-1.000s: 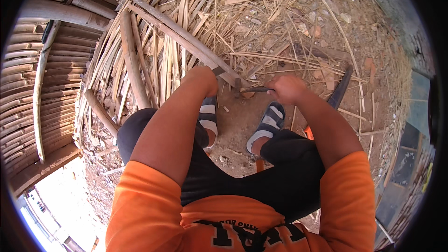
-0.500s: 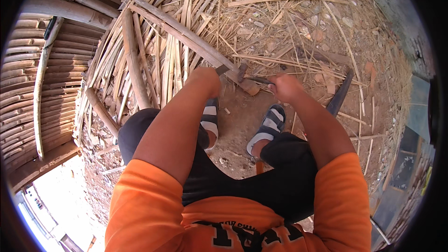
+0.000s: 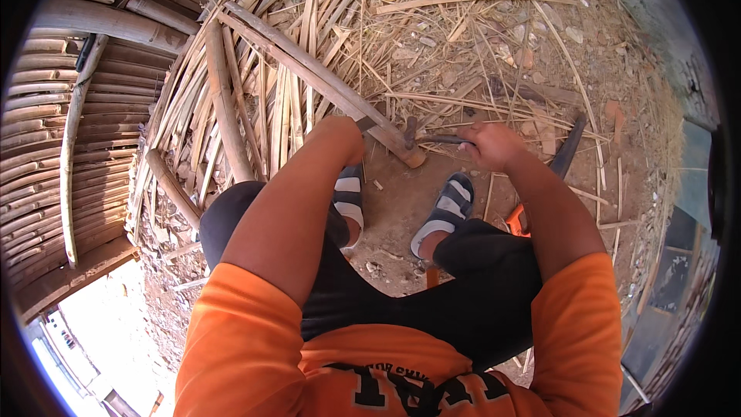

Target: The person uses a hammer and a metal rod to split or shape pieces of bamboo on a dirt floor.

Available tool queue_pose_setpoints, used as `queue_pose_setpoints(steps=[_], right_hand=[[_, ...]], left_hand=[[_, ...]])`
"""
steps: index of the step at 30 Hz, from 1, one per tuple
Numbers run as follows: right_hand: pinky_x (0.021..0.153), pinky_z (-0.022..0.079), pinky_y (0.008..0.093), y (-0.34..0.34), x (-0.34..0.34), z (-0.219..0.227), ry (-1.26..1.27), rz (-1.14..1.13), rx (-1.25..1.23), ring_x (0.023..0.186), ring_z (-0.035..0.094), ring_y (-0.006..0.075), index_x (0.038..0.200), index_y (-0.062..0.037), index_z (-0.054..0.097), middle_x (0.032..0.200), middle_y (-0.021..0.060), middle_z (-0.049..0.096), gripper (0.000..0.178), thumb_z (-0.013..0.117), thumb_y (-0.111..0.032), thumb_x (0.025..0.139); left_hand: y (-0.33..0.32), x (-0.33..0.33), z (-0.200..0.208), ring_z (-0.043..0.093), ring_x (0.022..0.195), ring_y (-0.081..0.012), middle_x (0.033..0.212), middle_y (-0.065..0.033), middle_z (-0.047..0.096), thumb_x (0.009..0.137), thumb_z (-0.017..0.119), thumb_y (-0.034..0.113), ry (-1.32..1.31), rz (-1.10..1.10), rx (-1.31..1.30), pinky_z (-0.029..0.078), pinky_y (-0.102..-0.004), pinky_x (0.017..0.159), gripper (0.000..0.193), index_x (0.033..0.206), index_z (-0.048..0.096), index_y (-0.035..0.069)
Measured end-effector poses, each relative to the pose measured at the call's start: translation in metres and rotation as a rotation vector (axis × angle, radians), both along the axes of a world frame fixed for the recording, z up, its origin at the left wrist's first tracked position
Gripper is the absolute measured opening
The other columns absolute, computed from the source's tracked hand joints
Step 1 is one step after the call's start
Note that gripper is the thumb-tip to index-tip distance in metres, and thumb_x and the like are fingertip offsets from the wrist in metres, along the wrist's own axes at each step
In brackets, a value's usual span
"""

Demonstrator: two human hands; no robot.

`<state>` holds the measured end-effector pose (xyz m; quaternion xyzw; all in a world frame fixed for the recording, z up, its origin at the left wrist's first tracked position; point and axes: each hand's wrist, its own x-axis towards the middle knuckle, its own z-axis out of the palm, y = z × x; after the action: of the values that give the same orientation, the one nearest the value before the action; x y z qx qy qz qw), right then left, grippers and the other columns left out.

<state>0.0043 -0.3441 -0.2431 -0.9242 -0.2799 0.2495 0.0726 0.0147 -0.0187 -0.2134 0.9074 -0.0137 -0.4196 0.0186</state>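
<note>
"Dirt ground (image 3: 390, 220) underfoot, bamboo strips (image 3: 289, 104) heaped ahead, a slatted bamboo wall (image 3: 108, 131) to the left. What are you holding?"

"My right grip (image 3: 492, 145) is wrapped round the handle of a hammer (image 3: 441, 139), its head at the near end of a long pole (image 3: 332, 86) — bamboo, by the look of it. My left grip (image 3: 336, 139) is curled round a flat metal blade (image 3: 367, 123), its end poking out beside the pole."

"Where does the pole lie?"

"Slantwise over the strips, its near end just beyond my sandals (image 3: 450, 205)."

"Which step is this?"

"Driving the blade against the pole, I'd judge — I can't tell whether the hammer or the blade touches it. The next move, I think, calls for a steady left grip and a short, square blow, well clear of my knuckles."
</note>
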Motion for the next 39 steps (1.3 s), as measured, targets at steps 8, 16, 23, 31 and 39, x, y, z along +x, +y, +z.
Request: queue_pose_setpoints(steps=[8,16,23,31,39], right_hand=[[0.085,0.057,0.0501,0.016,-0.017,-0.04,0.018,-0.01,-0.004,0.099,0.07,0.0359,0.127,-0.0171,0.067,0.106,0.0127,0.071,0.033,0.061,-0.03,0.098],[0.083,0.057,0.0503,0.02,-0.013,-0.041,0.015,-0.103,0.007,0.097,0.07,0.0367,0.126,-0.0166,0.067,0.104,0.0132,0.071,0.032,0.059,-0.028,0.097],[0.084,0.056,0.0515,0.021,-0.01,-0.032,0.018,-0.04,0.011,0.099,0.07,0.0377,0.124,-0.0151,0.067,0.104,0.0158,0.072,0.031,0.059,-0.028,0.097],[0.082,0.056,0.0532,0.025,-0.015,-0.02,0.062,0.084,-0.009,0.092,0.07,0.0397,0.121,-0.0146,0.067,0.097,0.0174,0.073,0.03,0.059,-0.031,0.098],[0.087,0.055,0.0532,0.031,-0.021,-0.011,0.128,0.187,-0.068,0.1,0.069,0.039,0.117,-0.0135,0.069,0.102,0.0182,0.072,0.029,0.057,-0.034,0.1]], left_hand=[[-0.007,-0.001,0.007,0.074,0.099,-0.0376,0.104,-0.0241,0.074,0.08,0.063,0.006,0.01,-0.03,-0.011,0.06,-0.0441,0.085,0.027,0.103,0.077,-0.002],[-0.009,-0.002,0.01,0.074,0.1,-0.0371,0.106,-0.0232,0.075,0.081,0.064,0.006,0.017,-0.017,-0.026,0.059,-0.044,0.086,0.028,0.105,0.076,-0.001],[-0.007,-0.002,0.008,0.074,0.1,-0.0372,0.107,-0.0236,0.074,0.079,0.065,0.005,-0.003,-0.01,-0.02,0.059,-0.0443,0.085,0.029,0.104,0.077,-0.001],[-0.008,-0.002,0.009,0.074,0.1,-0.0375,0.106,-0.024,0.074,0.078,0.067,0.003,0.021,-0.004,-0.006,0.06,-0.0443,0.085,0.028,0.104,0.077,-0.001],[-0.011,-0.002,0.017,0.073,0.104,-0.0356,0.112,-0.0192,0.075,0.08,0.07,0.008,0.097,-0.065,0.053,0.06,-0.0445,0.085,0.029,0.108,0.078,0.004]])
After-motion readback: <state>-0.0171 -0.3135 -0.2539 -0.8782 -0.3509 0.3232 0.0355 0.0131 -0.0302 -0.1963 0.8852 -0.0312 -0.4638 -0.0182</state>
